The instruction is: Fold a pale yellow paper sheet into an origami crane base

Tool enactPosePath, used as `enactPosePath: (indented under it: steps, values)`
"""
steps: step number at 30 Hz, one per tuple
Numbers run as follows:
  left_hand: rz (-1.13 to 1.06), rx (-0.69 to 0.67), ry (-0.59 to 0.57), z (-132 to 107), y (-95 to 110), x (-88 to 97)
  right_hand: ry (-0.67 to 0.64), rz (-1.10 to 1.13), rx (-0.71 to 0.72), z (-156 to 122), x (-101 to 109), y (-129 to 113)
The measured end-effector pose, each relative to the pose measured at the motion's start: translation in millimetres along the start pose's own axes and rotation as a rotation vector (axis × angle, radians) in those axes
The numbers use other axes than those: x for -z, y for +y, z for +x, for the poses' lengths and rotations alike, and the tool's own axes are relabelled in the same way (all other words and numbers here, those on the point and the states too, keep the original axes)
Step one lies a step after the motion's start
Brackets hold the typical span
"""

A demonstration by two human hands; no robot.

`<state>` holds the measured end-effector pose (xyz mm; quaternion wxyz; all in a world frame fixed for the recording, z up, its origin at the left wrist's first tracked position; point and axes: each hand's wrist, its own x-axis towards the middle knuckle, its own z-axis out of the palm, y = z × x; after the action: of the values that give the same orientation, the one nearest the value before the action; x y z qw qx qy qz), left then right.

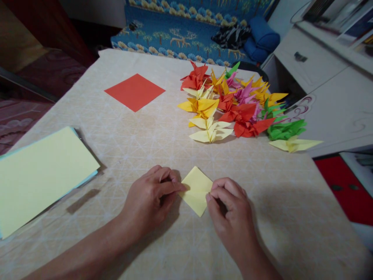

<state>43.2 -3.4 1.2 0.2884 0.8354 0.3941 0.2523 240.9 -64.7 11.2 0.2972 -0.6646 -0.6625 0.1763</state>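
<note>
A small folded square of pale yellow paper lies turned like a diamond on the table, with a faint crease across its middle. My left hand pinches its left corner between thumb and forefinger. At the opposite corner, my right hand grips the paper in the same way, its other fingers curled in. Beyond my hands, a group of folded paper cranes in red, yellow, green, pink and cream covers the far right of the table.
A flat red paper square lies towards the back left. On the left edge rests a stack of yellow and light blue paper sheets. The patterned tablecloth spreads under everything. A white cabinet stands at the right, and a blue sofa behind.
</note>
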Motion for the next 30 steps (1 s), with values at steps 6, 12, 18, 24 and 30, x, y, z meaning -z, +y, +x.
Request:
enactPosePath:
  steps: [6,12,18,24,30]
  values:
    - [0.000,0.007,-0.010,-0.2,0.6,0.6,0.036,-0.023,-0.032,0.7,-3.9,-0.7]
    - [0.015,-0.010,0.004,-0.4,-1.0,-0.4,0.060,-0.040,-0.032,2.0,-6.7,-0.5]
    - [0.031,-0.060,0.025,1.7,1.8,1.3,0.066,-0.047,-0.043,1.7,-7.4,-0.8]
    - [0.063,-0.064,-0.007,1.7,1.8,2.1,0.071,-0.041,-0.052,1.7,-8.3,-0.2]
    - [0.100,-0.075,-0.011,0.5,1.5,0.1,0.080,-0.041,-0.050,1.2,-8.2,-1.7]
